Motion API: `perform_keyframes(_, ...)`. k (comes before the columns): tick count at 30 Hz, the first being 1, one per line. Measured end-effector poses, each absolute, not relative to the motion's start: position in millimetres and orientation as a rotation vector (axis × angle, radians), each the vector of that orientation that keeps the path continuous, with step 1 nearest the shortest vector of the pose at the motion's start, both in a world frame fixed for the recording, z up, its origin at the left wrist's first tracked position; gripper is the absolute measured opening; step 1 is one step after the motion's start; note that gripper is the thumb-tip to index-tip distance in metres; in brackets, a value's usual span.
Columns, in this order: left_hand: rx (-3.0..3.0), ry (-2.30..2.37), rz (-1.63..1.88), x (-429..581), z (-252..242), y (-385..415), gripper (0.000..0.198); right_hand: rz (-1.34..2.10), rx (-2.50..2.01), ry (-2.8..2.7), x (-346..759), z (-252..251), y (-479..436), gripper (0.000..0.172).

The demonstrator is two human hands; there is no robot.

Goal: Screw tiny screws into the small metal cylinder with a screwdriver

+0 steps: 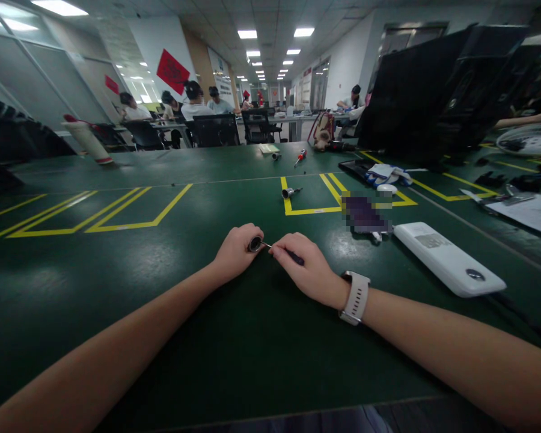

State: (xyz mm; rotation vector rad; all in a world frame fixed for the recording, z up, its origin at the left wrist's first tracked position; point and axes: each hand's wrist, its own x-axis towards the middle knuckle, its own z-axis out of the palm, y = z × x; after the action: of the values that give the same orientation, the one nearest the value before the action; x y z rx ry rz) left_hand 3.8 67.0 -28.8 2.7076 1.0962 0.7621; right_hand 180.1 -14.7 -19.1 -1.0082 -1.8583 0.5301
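Near the middle of the green table, my left hand is closed around a small round metal part, its dark hollow end facing me. My right hand pinches a thin screwdriver with a dark handle. The slim shaft points left at the metal part; whether its tip touches the part is too small to tell. A similar metal part with a stem lies beyond my hands, inside yellow tape lines.
To the right are a white power bank with a cable, a blurred-out phone, gloves and a clipboard. A red screwdriver lies farther back. A black monitor stands at the right; several people sit beyond.
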Motion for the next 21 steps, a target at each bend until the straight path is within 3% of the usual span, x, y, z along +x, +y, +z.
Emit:
perform_keyframes(7,2.665,1.069,0.796,1,-29,67,0.009,1.241,-0.94,-1.307,185,-25,0,0.019)
perform_keyframes(11,2.567,1.024,0.854,1,-29,68,0.009,1.4,-0.869,-1.139,187,-31,6,0.019)
perform_keyframes(21,2.739,1.116,0.743,4,-30,68,0.004,0.468,-1.013,-1.906,179,-17,-18,0.018)
